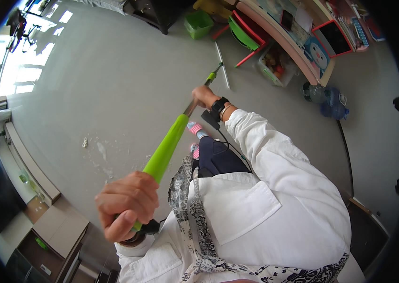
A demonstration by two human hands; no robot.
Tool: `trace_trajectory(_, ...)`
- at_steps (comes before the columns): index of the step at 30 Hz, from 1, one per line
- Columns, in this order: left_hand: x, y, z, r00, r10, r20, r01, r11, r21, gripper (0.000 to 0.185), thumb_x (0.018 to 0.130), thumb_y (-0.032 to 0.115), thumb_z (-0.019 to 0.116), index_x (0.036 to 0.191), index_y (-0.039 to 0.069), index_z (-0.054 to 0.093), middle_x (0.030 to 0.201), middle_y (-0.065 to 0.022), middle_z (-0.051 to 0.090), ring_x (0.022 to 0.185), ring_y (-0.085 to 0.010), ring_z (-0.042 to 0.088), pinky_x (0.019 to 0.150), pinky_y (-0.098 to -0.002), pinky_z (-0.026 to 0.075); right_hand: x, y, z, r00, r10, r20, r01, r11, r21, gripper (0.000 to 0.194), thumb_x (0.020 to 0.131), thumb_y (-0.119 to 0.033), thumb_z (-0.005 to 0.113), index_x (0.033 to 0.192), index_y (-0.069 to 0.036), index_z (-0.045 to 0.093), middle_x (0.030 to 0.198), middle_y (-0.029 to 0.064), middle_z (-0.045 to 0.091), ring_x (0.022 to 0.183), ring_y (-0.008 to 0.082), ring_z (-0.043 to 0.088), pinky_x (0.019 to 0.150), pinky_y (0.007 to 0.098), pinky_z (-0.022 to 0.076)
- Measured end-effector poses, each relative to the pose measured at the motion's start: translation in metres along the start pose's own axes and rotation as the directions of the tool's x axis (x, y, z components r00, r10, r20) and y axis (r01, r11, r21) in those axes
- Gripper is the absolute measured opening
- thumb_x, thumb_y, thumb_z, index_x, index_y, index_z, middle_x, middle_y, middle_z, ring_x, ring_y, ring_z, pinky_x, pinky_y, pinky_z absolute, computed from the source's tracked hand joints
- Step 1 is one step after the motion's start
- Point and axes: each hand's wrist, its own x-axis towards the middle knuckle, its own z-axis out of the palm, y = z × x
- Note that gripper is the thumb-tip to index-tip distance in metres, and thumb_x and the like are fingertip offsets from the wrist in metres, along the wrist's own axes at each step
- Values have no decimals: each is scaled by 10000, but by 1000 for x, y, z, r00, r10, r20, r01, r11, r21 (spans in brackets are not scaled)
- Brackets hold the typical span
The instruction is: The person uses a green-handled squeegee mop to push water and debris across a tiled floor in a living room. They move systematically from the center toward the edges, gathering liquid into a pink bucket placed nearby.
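Note:
A long pole with a green grip (165, 148), a metal shaft and a thin, straight white head (225, 72) reaches across the view. The head rests on the grey floor beside a red and green chair; whether it is a squeegee or a flat mop I cannot tell. Around the top of the green grip my left hand (128, 205) is closed. My right hand (204, 97), below a black wristband, holds the metal shaft farther down. White crumbs and smears (102, 151) lie on the floor left of my feet, with a pale lump (85, 142) near them.
At the upper right are the chair (247, 32), a pink-edged desk (280, 33), a clear bin of toys (275, 67) and large plastic bottles (334, 102). A green waste bin (198, 24) stands by dark furniture. Low cabinets (59, 226) line the lower left. A black cable hangs by my right arm.

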Motion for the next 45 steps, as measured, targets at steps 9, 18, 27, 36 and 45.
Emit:
trace_trajectory(9,20,45,-43,989,47,139,-56,997,59,244,739,208,547,570,35,583,531,-78,583,486,-239,576,622,-382,489,-21,-43,70,990,83,111,-77,995,-60,112,815,-128,559,715,-78,558,605,57,591,507,139,573,459,267,467)
trace_trajectory(18,29,20,-47,928,207,311,-254,960,117,264,742,213,575,568,14,561,542,-93,556,487,-260,565,552,-367,499,21,-71,84,932,-223,286,277,947,-163,143,787,-133,589,670,-59,552,555,87,576,424,179,524,397,289,399)
trace_trajectory(27,42,-80,-40,964,206,-167,-169,963,209,308,798,208,518,541,39,511,509,-89,534,472,-247,515,611,-391,432,141,-153,69,997,6,81,47,770,-636,264,812,-204,575,649,-13,656,587,124,651,475,234,597,474,350,458)
trace_trajectory(36,-33,-48,-42,877,168,-450,-113,983,147,316,845,231,406,549,125,376,473,-38,412,508,-193,407,756,-419,364,123,-67,121,878,-267,398,451,178,-875,65,738,-160,656,714,-99,657,704,78,678,631,218,682,590,328,551)
trace_trajectory(45,-99,-6,-9,606,189,-773,-196,977,85,332,895,236,354,576,149,318,493,-16,330,556,-169,390,803,-397,335,52,-14,172,920,-86,382,252,877,-410,249,834,-215,520,625,-129,624,611,23,653,510,167,623,595,323,507)
